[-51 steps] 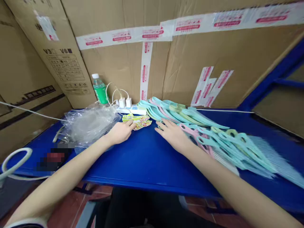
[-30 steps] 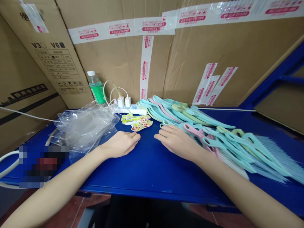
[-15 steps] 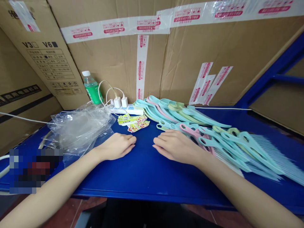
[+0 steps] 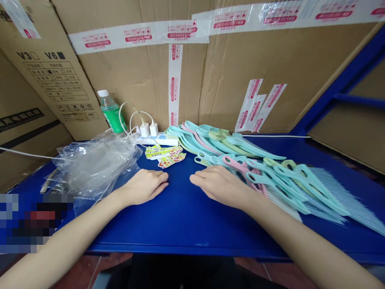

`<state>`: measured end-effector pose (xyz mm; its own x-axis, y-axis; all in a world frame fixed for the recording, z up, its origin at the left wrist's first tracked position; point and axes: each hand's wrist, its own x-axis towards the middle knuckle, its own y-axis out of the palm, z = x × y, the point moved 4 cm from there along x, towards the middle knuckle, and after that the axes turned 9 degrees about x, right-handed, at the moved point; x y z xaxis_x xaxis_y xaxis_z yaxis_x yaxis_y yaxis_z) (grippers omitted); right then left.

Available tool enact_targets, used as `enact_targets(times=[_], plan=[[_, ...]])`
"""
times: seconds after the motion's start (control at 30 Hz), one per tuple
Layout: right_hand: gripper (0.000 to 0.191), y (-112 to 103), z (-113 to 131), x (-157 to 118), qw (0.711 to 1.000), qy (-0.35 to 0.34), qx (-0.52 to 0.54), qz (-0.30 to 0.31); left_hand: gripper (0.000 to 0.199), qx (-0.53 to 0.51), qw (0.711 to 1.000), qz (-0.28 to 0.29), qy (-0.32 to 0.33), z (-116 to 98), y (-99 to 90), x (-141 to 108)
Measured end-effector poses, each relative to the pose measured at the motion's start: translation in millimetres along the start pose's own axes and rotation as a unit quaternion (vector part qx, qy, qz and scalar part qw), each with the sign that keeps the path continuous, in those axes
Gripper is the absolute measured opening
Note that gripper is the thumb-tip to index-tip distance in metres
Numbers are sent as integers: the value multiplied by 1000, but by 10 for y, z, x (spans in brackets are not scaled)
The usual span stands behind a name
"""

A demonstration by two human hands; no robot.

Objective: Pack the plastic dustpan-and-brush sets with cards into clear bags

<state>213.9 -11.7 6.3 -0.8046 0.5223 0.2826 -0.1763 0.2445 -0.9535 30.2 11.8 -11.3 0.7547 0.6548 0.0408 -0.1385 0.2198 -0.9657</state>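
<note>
My left hand (image 4: 146,186) rests on the blue tabletop (image 4: 180,224), its fingers curled together with nothing visible in them. To its left lie crumpled clear plastic bags (image 4: 96,164), and just beyond it is a small pile of yellow and red printed labels (image 4: 168,152). My right hand (image 4: 219,184) is also loosely closed on the table, a gap away from the left. Beside and behind it are turquoise, pink and green hand brushes (image 4: 293,172) with pale bristles, whose nearest handles it partly hides. Farther back, curved pieces like dustpans (image 4: 204,138) in the same colours lie stacked.
A white power strip (image 4: 164,140) with plugged-in chargers and cables stands at the back, with a green-labelled bottle (image 4: 112,116) left of it. Taped cardboard (image 4: 144,76) walls the rear. A blue metal frame (image 4: 319,100) rises at right. A pixelated patch covers something at left.
The whole view has shifted slightly, so everything appears a little farther left. Both hands keep nearly the same place on the table, and the right hand's fingers look slightly more tucked.
</note>
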Motion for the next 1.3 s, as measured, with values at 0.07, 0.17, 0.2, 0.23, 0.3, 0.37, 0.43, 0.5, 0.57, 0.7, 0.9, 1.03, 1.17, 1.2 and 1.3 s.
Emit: enact_targets(times=[0.07, 0.17, 0.2, 0.23, 0.3, 0.37, 0.43, 0.5, 0.57, 0.7, 0.9, 1.03, 1.17, 1.2, 1.3], plan=[[26, 8, -7, 12, 999, 25, -5, 20, 32, 10, 1000, -4, -20, 1, -20, 6], [19, 37, -7, 38, 997, 50, -6, 61, 42, 16, 999, 2, -40, 6, -39, 11], [18, 44, -1, 47, 996, 54, -5, 73, 43, 16, 999, 7, -42, 7, -39, 12], [18, 50, 7, 55, 995, 57, -4, 83, 44, 15, 999, 13, -44, 9, -34, 12], [23, 54, 29, 69, 994, 58, -3, 97, 43, 13, 999, 21, -48, 12, -19, 13], [28, 60, 54, 77, 992, 54, -1, 114, 41, 13, 998, 24, -48, 12, -1, 15], [31, 75, 69, 78, 990, 51, 1, 129, 39, 16, 999, 23, -44, 9, 12, 18], [32, 92, 65, 74, 990, 51, 2, 128, 36, 15, 999, 21, -38, 6, 20, 18], [31, 105, 52, 69, 993, 50, 7, 108, 32, 11, 999, 21, -36, 8, 25, 17], [31, 125, 36, 55, 996, 35, 19, 75, 27, 5, 999, 24, -39, 20, 30, 16], [35, 78, 73, 33, 999, -6, 14, 32, 27, -4, 999, 7, -35, 16, 11, 12], [38, -24, 64, -2, 999, -27, 14, -40, 26, -3, 999, 2, -32, 16, 6, 6], [31, -100, 3, -18, 999, -6, 17, -51, 27, 6, 999, 0, -33, 20, 3, 2], [27, -104, -12, -16, 999, 8, 15, -40, 28, 3, 999, -11, -36, 24, -12, 3], [25, -85, -25, -3, 999, 45, 3, 8, 27, -23, 993, -86, -75, 64, -126, 20]])
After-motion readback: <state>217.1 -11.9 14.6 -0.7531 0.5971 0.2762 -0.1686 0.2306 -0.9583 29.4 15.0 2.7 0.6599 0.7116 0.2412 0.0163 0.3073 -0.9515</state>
